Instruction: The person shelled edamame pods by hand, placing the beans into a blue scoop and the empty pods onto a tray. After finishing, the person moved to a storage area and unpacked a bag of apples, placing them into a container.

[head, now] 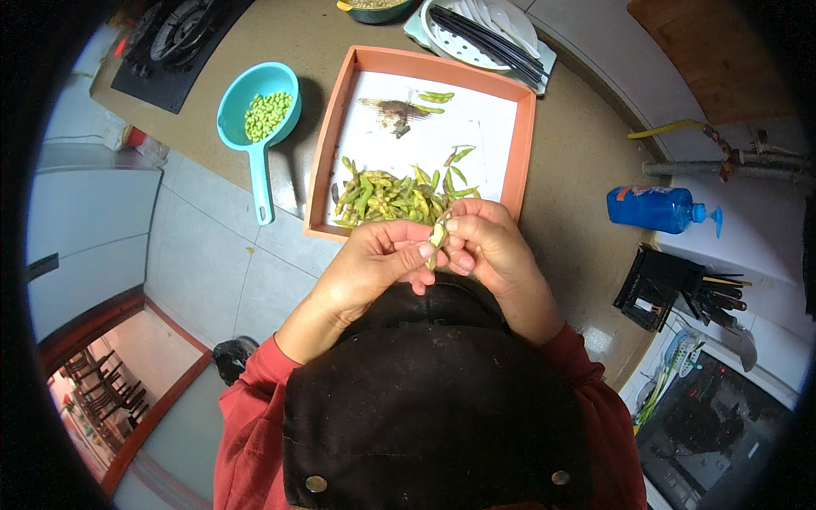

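Between my two hands is a soybean pod (437,237), split along its length with pale beans showing inside. My left hand (389,255) pinches its lower part between thumb and fingers. At the upper end, the thumb and fingertips of my right hand (488,239) grip the pod's edge. Just beyond my fingers, a heap of green and browned pods (389,194) lies in an orange tray (527,146) lined with white. A few loose pods (436,97) rest near the tray's far side. Shelled green beans (268,115) fill part of a turquoise strainer ladle (260,159) left of the tray.
A gas stove (185,32) is at the far left of the counter (306,25). Behind the tray, black chopsticks (488,44) lie across a white dish rack. On the right are a blue pump bottle (650,209) and a black knife holder (656,287).
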{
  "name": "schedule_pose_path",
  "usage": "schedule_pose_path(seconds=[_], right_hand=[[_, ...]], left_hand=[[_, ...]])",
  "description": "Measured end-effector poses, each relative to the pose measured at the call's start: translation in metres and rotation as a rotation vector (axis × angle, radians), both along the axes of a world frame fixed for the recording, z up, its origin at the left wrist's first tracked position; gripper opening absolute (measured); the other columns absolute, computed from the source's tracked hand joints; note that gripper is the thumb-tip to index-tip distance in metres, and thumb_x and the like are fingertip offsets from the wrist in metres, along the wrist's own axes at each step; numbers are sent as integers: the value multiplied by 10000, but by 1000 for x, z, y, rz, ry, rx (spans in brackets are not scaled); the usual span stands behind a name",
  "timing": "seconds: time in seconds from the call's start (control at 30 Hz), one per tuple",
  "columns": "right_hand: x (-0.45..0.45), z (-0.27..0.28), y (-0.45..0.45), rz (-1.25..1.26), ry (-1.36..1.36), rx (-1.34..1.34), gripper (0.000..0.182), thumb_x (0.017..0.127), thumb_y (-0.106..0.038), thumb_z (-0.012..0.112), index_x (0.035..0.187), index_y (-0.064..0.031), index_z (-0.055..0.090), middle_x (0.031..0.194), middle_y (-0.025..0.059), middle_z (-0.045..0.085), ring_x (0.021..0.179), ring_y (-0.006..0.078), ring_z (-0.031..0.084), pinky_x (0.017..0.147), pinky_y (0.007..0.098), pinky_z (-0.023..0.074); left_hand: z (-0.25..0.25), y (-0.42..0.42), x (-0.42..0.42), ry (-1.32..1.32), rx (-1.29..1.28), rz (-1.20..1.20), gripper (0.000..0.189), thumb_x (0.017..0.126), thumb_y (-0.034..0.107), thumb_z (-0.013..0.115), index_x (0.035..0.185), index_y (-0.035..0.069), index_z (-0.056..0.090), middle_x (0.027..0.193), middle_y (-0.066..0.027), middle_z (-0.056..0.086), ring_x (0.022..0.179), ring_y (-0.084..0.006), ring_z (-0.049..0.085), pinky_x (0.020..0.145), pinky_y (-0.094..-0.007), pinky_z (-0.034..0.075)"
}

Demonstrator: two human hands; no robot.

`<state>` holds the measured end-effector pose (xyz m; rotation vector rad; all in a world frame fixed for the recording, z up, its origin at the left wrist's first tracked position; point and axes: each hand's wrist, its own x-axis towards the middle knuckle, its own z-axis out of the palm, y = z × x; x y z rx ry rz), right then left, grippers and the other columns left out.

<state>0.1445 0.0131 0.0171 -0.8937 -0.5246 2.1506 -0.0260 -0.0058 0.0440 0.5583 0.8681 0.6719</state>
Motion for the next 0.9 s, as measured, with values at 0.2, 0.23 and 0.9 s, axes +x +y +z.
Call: schedule_pose_path(seconds=[0.2,0.23,0.9], right_hand=[[1,3,3,-30,17,-10,78,788,-65,498,756,1,473,578,38,505,413,78,444,375,196,350],[1,3,3,-43,-1,2,79,790,-68,498,760,1,474,584,37,506,422,78,449,383,196,354],[-8,-124,159,-71,-1368,1103,72,741,-31,561,804,3,569,730,118,527,668,247,557,601,323,456]], left_hand=[[1,3,3,14,87,-9,152,816,61,531,944,-19,527,808,-50,576,612,-82,531,563,-208,460],[1,4,4,12,95,-9,152,816,60,532,945,-18,524,808,-49,574,608,-81,528,563,-208,459],[-75,70,-26,1052,957,-1,138,751,125,590,727,-11,594,712,-113,557,704,-274,502,674,-335,392]])
